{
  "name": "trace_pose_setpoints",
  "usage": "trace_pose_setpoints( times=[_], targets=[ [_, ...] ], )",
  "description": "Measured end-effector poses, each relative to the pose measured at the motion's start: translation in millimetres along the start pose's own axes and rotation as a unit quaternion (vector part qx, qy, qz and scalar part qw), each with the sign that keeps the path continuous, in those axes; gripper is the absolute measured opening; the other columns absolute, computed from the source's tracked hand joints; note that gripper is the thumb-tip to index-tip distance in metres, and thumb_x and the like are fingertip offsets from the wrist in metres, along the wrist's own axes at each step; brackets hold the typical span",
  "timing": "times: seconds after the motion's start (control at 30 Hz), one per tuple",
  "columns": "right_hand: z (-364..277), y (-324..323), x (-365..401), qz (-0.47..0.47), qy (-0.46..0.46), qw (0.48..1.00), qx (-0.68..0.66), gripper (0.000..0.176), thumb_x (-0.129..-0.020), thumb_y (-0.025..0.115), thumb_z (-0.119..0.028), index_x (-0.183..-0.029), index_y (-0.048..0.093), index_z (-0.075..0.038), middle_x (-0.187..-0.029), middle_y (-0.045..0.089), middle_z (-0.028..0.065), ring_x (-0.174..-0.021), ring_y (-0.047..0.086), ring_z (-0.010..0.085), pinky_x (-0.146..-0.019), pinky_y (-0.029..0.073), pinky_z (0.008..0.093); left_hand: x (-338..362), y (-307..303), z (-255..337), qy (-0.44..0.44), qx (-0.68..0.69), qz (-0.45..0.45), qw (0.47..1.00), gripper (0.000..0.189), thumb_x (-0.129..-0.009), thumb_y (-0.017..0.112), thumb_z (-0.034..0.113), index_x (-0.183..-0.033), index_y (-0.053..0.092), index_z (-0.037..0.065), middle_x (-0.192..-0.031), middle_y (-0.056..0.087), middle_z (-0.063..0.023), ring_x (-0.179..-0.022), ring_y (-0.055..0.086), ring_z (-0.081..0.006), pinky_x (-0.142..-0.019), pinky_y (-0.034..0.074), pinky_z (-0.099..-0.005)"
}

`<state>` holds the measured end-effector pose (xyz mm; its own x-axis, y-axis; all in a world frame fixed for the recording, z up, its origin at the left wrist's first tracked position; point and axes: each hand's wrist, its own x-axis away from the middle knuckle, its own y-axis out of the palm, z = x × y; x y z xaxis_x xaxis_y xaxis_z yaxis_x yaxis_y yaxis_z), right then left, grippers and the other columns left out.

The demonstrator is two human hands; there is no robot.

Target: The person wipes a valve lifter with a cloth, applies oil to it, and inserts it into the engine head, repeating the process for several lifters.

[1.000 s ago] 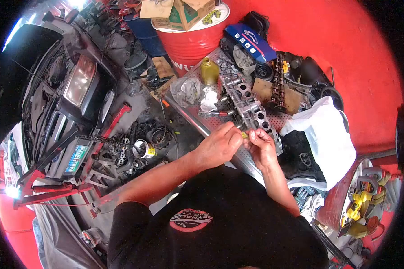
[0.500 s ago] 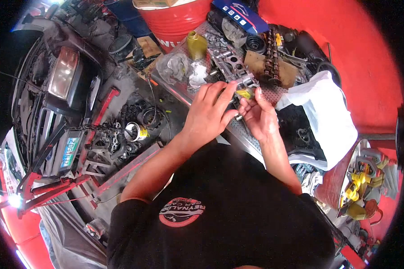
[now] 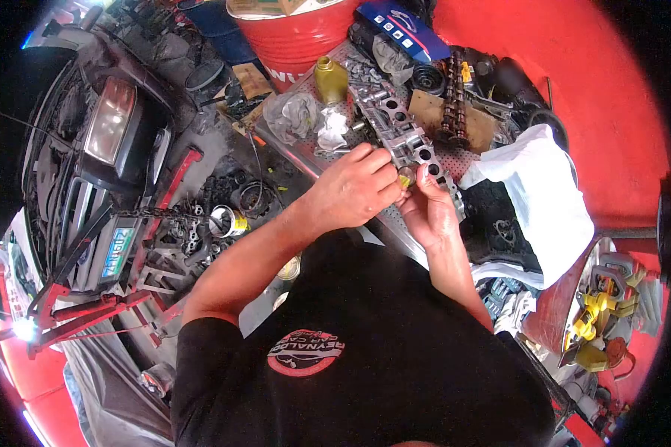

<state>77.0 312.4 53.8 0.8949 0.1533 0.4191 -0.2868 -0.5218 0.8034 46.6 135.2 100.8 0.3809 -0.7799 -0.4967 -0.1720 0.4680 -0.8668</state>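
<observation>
yellow small piece (image 3: 406, 176) sits pinched between both hands near the middle of the frame, just beside the grey metal engine part (image 3: 395, 134) that lies on the perforated table (image 3: 466, 158). i judge the work is about halfway: the piece is not yet set on the engine part, it is only in the fingers. left hand (image 3: 350, 192) has its fingers curled narrow on the piece; right hand (image 3: 429, 212) closes on it from the lower right

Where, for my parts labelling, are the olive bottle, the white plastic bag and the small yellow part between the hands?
olive bottle (image 3: 330, 82), head view, its body.
white plastic bag (image 3: 538, 205), head view, its middle.
small yellow part (image 3: 406, 177), head view, its top.
</observation>
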Motion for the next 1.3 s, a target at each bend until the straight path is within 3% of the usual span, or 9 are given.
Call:
trace_pose_setpoints(
  times=[0.17, 0.3, 0.4, 0.53, 0.63, 0.77, 0.87, 1.07, 1.3],
  targets=[
    [3, -7, -7, 0.064, -0.012, 0.998, -0.012, 0.021, -0.093, 0.064, -0.027, -0.097, 0.063, -0.006, -0.082, 0.063, 0.0040, -0.070, 0.055, 0.0146, -0.067, 0.047, 0.0281, 13, 1, 1, 0.045, -0.005, -0.040, 0.998, 0.023, -0.068, 0.060, 0.020, -0.084, 0.060, 0.005, -0.084, 0.054, -0.0044, -0.087, 0.055, -0.0235, -0.078, 0.044, -0.0360],
    [9, -8, -7, 0.001, 0.014, 1.000, -0.004, 0.024, -0.093, 0.065, -0.027, -0.096, 0.063, -0.004, -0.086, 0.065, 0.0057, -0.077, 0.060, 0.0157, -0.069, 0.050, 0.0279, 18, 4, 3, -0.002, 0.015, -0.010, 1.000, 0.019, -0.071, 0.063, 0.014, -0.087, 0.061, 0.004, -0.088, 0.058, -0.0055, -0.089, 0.056, -0.0251, -0.080, 0.046, -0.0385],
    [9, -12, -2, -0.083, 0.031, 0.996, 0.033, 0.019, -0.094, 0.064, -0.022, -0.097, 0.063, -0.004, -0.093, 0.067, 0.0076, -0.085, 0.065, 0.0198, -0.072, 0.055, 0.0315, 16, 2, -3, -0.122, 0.206, 0.105, 0.965, 0.012, -0.075, 0.063, 0.003, -0.088, 0.064, 0.003, -0.091, 0.062, -0.0081, -0.090, 0.060, -0.0258, -0.082, 0.048, -0.0384],
    [23, -21, -6, -0.109, 0.008, 0.994, 0.021, 0.021, -0.095, 0.061, -0.019, -0.112, 0.062, -0.006, -0.100, 0.067, 0.0113, -0.083, 0.066, 0.0237, -0.074, 0.057, 0.0350, 14, -3, -9, -0.295, 0.395, 0.119, 0.862, 0.007, -0.078, 0.062, 0.007, -0.080, 0.065, 0.001, -0.075, 0.063, -0.0125, -0.074, 0.063, -0.0294, -0.067, 0.050, -0.0377],
    [15, 8, 6, -0.157, 0.038, 0.984, 0.073, 0.022, -0.096, 0.059, -0.017, -0.114, 0.062, -0.003, -0.101, 0.067, 0.0126, -0.084, 0.066, 0.0238, -0.073, 0.057, 0.0344, 16, -15, -17, -0.354, 0.403, 0.028, 0.844, 0.009, -0.082, 0.060, 0.000, -0.088, 0.067, -0.001, -0.088, 0.066, -0.0081, -0.085, 0.064, -0.0154, -0.076, 0.051, -0.0296],
    [10, 3, -2, -0.176, 0.052, 0.975, 0.122, 0.023, -0.097, 0.058, -0.015, -0.111, 0.061, 0.003, -0.101, 0.067, 0.0150, -0.082, 0.066, 0.0231, -0.066, 0.056, 0.0305, 13, -26, -27, -0.235, 0.304, 0.029, 0.923, 0.006, -0.076, 0.060, -0.002, -0.080, 0.063, -0.001, -0.082, 0.063, -0.0119, -0.078, 0.063, -0.0246, -0.073, 0.051, -0.0348],
    [9, -1, -10, -0.113, 0.040, 0.988, 0.100, 0.020, -0.096, 0.059, -0.015, -0.106, 0.062, 0.003, -0.098, 0.067, 0.0151, -0.082, 0.066, 0.0229, -0.063, 0.055, 0.0287, 8, -26, -21, -0.183, 0.197, 0.059, 0.961, 0.004, -0.074, 0.059, -0.002, -0.077, 0.060, 0.000, -0.081, 0.063, -0.0130, -0.076, 0.061, -0.0298, -0.072, 0.050, -0.0386],
    [10, -34, -23, 0.029, 0.019, 0.996, 0.087, 0.020, -0.097, 0.059, -0.018, -0.104, 0.062, 0.000, -0.101, 0.067, 0.0127, -0.084, 0.065, 0.0216, -0.066, 0.055, 0.0277, 0, -55, -21, -0.187, 0.087, 0.191, 0.960, 0.005, -0.076, 0.061, 0.001, -0.080, 0.060, -0.001, -0.087, 0.065, -0.0134, -0.084, 0.062, -0.0320, -0.075, 0.051, -0.0385],
    [14, -23, -19, -0.182, 0.022, 0.983, 0.008, 0.026, -0.099, 0.053, -0.024, -0.112, 0.059, -0.002, -0.120, 0.061, 0.0146, -0.098, 0.062, 0.0232, -0.081, 0.053, 0.0320, 31, -81, -40, -0.326, -0.005, 0.123, 0.937, 0.010, -0.078, 0.064, 0.008, -0.084, 0.062, 0.001, -0.084, 0.064, -0.0152, -0.082, 0.059, -0.0353, -0.070, 0.049, -0.0432]
  ],
)
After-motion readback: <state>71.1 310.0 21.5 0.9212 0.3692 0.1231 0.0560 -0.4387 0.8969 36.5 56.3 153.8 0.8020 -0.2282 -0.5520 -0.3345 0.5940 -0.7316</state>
